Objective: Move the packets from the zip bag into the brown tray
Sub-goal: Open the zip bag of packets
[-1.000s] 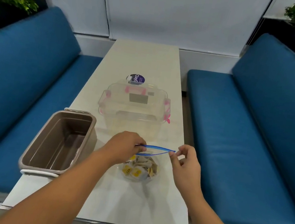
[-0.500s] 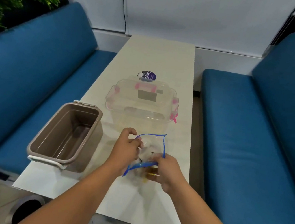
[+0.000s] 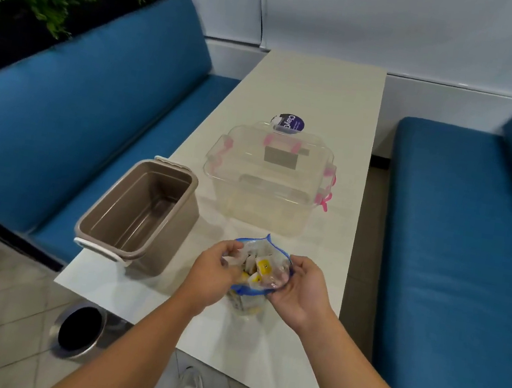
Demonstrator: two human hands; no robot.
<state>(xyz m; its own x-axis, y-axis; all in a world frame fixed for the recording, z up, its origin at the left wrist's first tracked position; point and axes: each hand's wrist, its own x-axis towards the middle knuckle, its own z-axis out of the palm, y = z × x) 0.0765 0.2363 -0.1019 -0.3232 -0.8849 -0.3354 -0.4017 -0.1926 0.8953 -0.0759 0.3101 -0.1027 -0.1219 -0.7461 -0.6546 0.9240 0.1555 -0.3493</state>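
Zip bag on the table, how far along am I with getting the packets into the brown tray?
Done: the zip bag is unsealed, its mouth gaping. In hand: your left hand and right hand each grip a side of the mouth, spreading it. Left: all visible packets sit inside the bag and the brown tray shows none, so every transfer remains.

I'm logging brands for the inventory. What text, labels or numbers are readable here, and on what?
"Clay", then cut off: round purple sticker at the clear box's far edge.
Grey label on the box lid: no text readable.
Yellow packets in the zip bag: print too small to read.
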